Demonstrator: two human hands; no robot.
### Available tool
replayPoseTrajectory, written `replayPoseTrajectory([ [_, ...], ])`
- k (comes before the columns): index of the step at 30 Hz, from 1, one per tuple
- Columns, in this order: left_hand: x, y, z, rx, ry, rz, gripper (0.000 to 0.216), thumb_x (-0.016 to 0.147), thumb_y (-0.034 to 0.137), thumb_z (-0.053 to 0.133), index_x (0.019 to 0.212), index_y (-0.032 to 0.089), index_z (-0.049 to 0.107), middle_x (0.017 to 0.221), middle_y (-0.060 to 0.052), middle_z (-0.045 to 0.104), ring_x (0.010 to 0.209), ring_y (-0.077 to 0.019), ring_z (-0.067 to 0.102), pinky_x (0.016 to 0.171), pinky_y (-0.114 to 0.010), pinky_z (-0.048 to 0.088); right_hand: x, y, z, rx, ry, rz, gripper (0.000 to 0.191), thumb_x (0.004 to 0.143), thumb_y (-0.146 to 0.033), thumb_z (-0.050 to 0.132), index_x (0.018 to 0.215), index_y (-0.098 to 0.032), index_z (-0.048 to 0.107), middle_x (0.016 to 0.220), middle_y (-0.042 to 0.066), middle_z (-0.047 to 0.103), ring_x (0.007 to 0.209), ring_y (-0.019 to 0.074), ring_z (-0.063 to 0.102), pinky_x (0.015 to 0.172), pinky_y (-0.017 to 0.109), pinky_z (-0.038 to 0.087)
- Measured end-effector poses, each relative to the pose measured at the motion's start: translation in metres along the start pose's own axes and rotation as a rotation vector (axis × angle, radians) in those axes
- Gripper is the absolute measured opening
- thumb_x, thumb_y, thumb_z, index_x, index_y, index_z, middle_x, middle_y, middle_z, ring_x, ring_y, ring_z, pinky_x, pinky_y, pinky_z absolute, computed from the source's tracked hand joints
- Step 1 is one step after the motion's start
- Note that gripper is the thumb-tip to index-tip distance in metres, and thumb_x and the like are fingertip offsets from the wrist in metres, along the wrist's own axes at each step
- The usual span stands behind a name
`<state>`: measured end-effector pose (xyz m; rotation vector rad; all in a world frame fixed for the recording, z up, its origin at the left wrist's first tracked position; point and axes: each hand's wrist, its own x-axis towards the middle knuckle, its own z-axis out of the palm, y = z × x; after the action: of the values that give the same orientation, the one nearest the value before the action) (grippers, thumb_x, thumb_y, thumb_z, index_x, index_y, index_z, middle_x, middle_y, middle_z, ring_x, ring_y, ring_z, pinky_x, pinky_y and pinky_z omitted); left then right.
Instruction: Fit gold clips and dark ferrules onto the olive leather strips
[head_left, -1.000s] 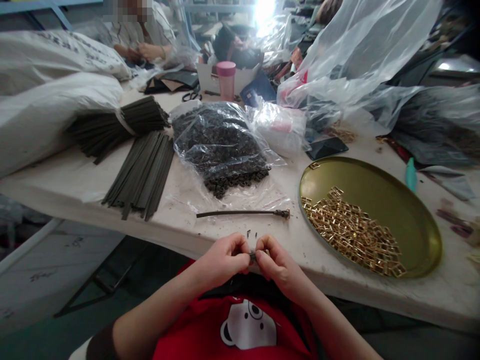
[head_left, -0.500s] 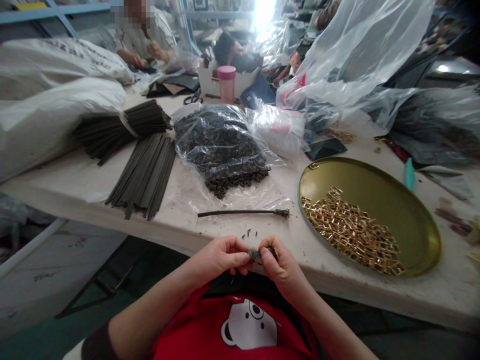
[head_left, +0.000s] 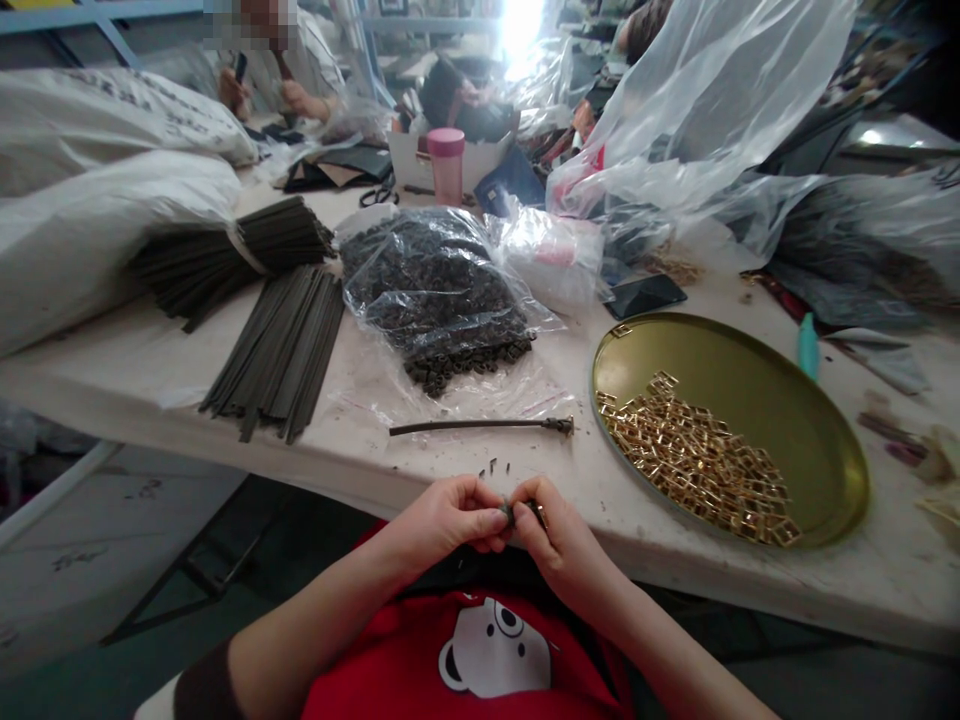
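Observation:
At the table's front edge, my left hand [head_left: 466, 517] pinches a short stretch of dark strap [head_left: 508, 513] between thumb and fingers. Close against it, my right hand [head_left: 546, 522] is closed on the same strap, and a bit of gold buckle [head_left: 541, 515] shows by its fingers. The rest of the strap is hidden by the hands. Just beyond them lies another dark strap [head_left: 472, 428] with a gold buckle at its right end. Several tiny dark scraps [head_left: 493, 466] are scattered between that strap and my hands.
To the right, a round gold tray [head_left: 825, 440] holds a heap of gold buckles [head_left: 697, 460]. A clear bag of small dark loops [head_left: 435, 290] lies ahead. Dark strips [head_left: 277, 350] are stacked at left. A pink-lidded cup [head_left: 447, 165] stands behind; a person works across the table.
My hands have drawn closer together on the strap, and less of it shows between them. Across the table, the other person's hand has risen with a dark item. The view has shifted slightly.

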<state>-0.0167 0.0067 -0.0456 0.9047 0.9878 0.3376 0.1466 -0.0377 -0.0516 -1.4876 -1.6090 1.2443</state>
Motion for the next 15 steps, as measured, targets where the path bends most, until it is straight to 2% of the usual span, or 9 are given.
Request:
replayPoseTrajectory([
  [5,-0.002,0.02,0.006,0.207,0.018,0.043,0.02,0.069,0.032,0.063,0.071,0.015,0.053,0.063,0.002,0.06,0.06,-0.0122,0.056,0.057,-0.023,0.042,0.004,-0.003,0.0,0.095,-0.06,-0.072,0.022,0.091,-0.03,0.031,0.105,-0.02,0.044,0.089,0.005,0.059,0.079,0.0165,0.057,0.069,0.028,0.043],
  [8,0.003,0.036,0.007,0.41,0.042,0.173,0.016,0.074,0.031,0.057,0.073,0.016,0.054,0.07,0.0,0.062,0.067,-0.0146,0.057,0.06,-0.024,0.043,0.014,-0.008,-0.003,0.083,-0.022,-0.107,0.025,0.092,-0.031,0.03,0.109,-0.019,0.044,0.089,0.005,0.06,0.08,0.0174,0.058,0.069,0.029,0.044],
  [10,0.009,0.046,0.004,0.62,0.094,0.301,0.017,0.077,0.032,0.054,0.084,0.017,0.058,0.078,-0.002,0.065,0.074,-0.0171,0.058,0.066,-0.026,0.043,0.023,-0.01,-0.013,-0.001,0.058,-0.143,0.026,0.091,-0.031,0.03,0.11,-0.02,0.045,0.09,0.006,0.061,0.08,0.018,0.059,0.068,0.029,0.045],
  [13,0.024,0.049,-0.003,0.927,0.246,0.453,0.026,0.078,0.033,0.054,0.102,0.022,0.057,0.088,-0.004,0.066,0.081,-0.0209,0.059,0.072,-0.029,0.041,0.035,-0.003,-0.035,-0.261,0.27,-0.18,0.025,0.09,-0.032,0.031,0.102,-0.02,0.05,0.087,0.008,0.062,0.077,0.0202,0.058,0.067,0.032,0.045],
  [15,0.036,0.043,-0.006,1.097,0.304,0.543,0.019,0.08,0.027,0.053,0.097,0.023,0.06,0.091,-0.005,0.066,0.084,-0.0216,0.058,0.073,-0.03,0.04,0.042,0.012,-0.048,-0.466,0.394,-0.222,0.027,0.089,-0.034,0.031,0.095,-0.019,0.053,0.086,0.009,0.062,0.08,0.0228,0.058,0.069,0.035,0.045],
])
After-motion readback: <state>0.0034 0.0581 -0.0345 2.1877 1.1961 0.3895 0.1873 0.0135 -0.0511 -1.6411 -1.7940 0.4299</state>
